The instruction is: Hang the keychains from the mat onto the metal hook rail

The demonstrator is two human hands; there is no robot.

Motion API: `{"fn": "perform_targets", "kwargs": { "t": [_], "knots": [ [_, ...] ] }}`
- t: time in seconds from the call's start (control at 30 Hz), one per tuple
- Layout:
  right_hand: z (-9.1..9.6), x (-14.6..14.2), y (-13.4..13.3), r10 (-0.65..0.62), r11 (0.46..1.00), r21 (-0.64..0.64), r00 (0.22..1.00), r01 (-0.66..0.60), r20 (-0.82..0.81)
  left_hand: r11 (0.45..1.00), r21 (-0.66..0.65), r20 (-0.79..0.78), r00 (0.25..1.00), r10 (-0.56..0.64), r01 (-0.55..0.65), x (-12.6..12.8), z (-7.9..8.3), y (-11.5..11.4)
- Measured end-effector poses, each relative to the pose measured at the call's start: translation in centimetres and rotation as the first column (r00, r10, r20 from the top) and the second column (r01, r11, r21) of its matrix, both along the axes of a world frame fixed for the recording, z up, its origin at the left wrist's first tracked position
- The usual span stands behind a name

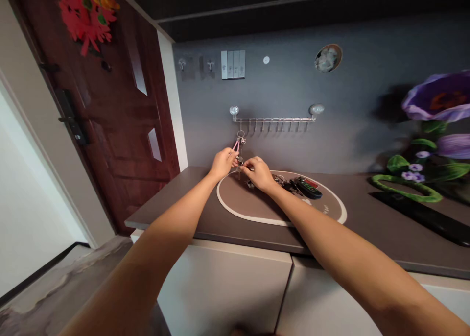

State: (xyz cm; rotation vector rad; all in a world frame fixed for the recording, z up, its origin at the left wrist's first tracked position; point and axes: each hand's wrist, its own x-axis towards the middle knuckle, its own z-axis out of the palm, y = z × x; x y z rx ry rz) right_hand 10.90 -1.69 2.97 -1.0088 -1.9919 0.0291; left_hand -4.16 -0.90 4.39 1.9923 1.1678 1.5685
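Observation:
A bunch of keys (240, 135) with a pink strap hangs by its ring from the left end of the hook rail (277, 120) on the wall. My left hand (223, 162) is closed on the pink strap (236, 145) below that ring. Beside it, the fingers of my right hand (260, 172) pinch the lower part of the bunch, near a small metal ring (240, 160). Just right of my right hand, more keys and a black key fob (309, 188) lie on the oval brown mat (253, 213).
Purple flowers (436, 101) and a long black object (422, 218) stand and lie at the countertop's right. A dark red door (121, 120) is at left. A dark cabinet (293, 3) overhangs the wall; small hooks (210, 65) and switches (233, 64) are above the rail.

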Motion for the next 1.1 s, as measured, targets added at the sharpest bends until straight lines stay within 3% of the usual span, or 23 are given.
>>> {"fn": "perform_targets", "kwargs": {
  "t": [0.27,0.63,0.9,1.1],
  "knots": [
    [0.2,0.0,0.1,-0.012,0.999,0.031,0.995,0.015,-0.097,0.997,0.004,0.138,0.988,-0.074,0.074,-0.2,-0.1,0.6],
    [0.8,0.5,0.7,0.005,0.998,0.064,0.973,0.01,-0.229,0.996,-0.038,0.224,0.972,-0.07,0.081,-0.1,-0.2,0.4],
    [1.2,0.9,0.5,0.035,0.999,0.008,0.942,-0.035,-0.335,0.978,-0.145,0.159,0.98,-0.124,0.147,0.3,-0.7,0.5],
    [1.1,1.1,0.7,0.062,0.993,-0.06,0.898,-0.098,-0.436,0.961,-0.145,0.026,0.972,-0.235,0.237,0.8,-1.2,0.1]
  ]
}}
